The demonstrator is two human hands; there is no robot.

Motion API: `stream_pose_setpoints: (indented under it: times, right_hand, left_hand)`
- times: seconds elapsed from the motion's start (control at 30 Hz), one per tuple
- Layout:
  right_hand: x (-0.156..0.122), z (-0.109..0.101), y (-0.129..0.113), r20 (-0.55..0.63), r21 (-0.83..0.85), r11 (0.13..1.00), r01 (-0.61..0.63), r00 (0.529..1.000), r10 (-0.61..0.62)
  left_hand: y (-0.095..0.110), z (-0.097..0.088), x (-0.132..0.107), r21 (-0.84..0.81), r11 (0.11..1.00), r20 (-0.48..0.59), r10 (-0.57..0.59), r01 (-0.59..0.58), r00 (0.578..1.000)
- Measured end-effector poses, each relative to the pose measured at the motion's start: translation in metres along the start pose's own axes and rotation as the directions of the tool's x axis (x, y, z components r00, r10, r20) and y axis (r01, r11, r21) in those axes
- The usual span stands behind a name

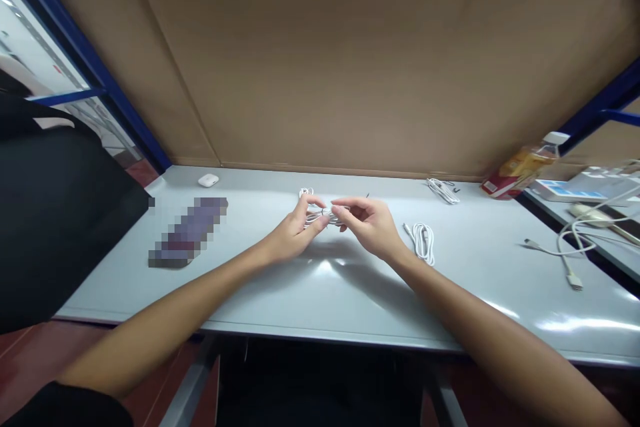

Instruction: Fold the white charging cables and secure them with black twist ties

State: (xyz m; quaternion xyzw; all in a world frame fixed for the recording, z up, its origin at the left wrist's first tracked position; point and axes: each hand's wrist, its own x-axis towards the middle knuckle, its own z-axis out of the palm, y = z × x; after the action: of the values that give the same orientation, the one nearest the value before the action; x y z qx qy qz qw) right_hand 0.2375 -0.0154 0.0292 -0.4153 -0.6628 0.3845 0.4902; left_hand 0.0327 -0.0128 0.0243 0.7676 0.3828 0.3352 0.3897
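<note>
Together, my left hand (295,230) and right hand (367,223) meet just above the middle of the grey counter (350,293), fingers curled and pinching a small bundle of white cable (326,215) between them. Another coiled cable (424,241) lies just right of my right wrist.

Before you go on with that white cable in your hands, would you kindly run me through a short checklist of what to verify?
1. Left hand has a grip on the white cable: ok.
2. Right hand pinches the same cable: ok.
3. Cable bundle lifted off the table: cannot tell.
4. Coiled cable lies apart from the right wrist: ok.
5. Loose cable at the right stays outside the working spot: ok.
6. Small white case sits well away at the back: ok.
</note>
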Motion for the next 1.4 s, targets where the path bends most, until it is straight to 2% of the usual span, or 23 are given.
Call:
stream_pose_setpoints:
  times: [0.33, 0.53, 0.6, 0.67, 0.77, 0.83, 0.97, 1.13, 1.2, 1.27, 1.33, 1.4]
  right_hand:
    - [0.002, -0.002, 0.002, -0.019, 0.031, 0.999, -0.044, 0.999, 0.044]
    - [0.002, 0.0, -0.001, 0.014, -0.025, 0.999, -0.049, 0.999, 0.049]
    - [0.002, -0.002, -0.003, 0.045, -0.057, 0.997, -0.06, 0.997, 0.062]
    - [0.002, -0.007, -0.005, 0.108, -0.059, 0.997, -0.043, 0.993, 0.049]
    - [0.004, -0.015, -0.007, 0.202, 0.015, 1.0, 0.016, 0.979, -0.019]
    - [0.005, -0.018, -0.008, 0.236, 0.06, 0.998, 0.021, 0.971, -0.034]
    - [0.006, -0.019, -0.004, 0.274, 0.09, 0.996, -0.01, 0.962, -0.015]
    - [0.005, -0.011, 0.001, 0.263, 0.069, 0.997, -0.023, 0.965, 0.004]
    - [0.004, -0.009, 0.004, 0.193, 0.041, 0.999, 0.026, 0.981, -0.033]
    - [0.003, -0.007, 0.007, 0.074, -0.049, 0.986, 0.157, 0.985, -0.154]
    - [0.002, -0.007, 0.01, 0.026, -0.22, 0.913, 0.344, 0.937, -0.347]
    - [0.001, -0.006, 0.014, 0.102, -0.399, 0.759, 0.514, 0.848, -0.521]
  left_hand:
    - [-0.001, -0.002, 0.006, 0.208, 0.977, -0.049, 0.066, -0.055, 0.997]
    - [-0.006, 0.0, 0.006, 0.224, 0.966, 0.05, 0.119, -0.128, 0.992]
    - [-0.008, 0.0, 0.006, 0.15, 0.985, 0.084, 0.069, -0.081, 0.994]
    - [-0.008, -0.001, 0.007, -0.007, 1.0, 0.151, -0.025, 0.026, 0.988]
    - [-0.006, -0.004, 0.009, -0.24, 0.952, 0.273, -0.124, 0.192, 0.954]
    - [-0.005, -0.005, 0.009, -0.32, 0.911, 0.333, -0.15, 0.261, 0.931]
    - [-0.004, -0.007, 0.008, -0.369, 0.873, 0.432, -0.145, 0.321, 0.89]
    - [-0.009, -0.005, 0.007, -0.338, 0.883, 0.461, -0.147, 0.326, 0.875]
    - [-0.011, -0.002, 0.008, -0.382, 0.866, 0.424, -0.147, 0.324, 0.894]
    - [-0.013, 0.0, 0.009, -0.464, 0.824, 0.356, -0.163, 0.325, 0.92]
    - [-0.014, 0.002, 0.01, -0.554, 0.763, 0.295, -0.195, 0.334, 0.935]
    - [-0.015, 0.002, 0.012, -0.641, 0.689, 0.244, -0.233, 0.337, 0.941]
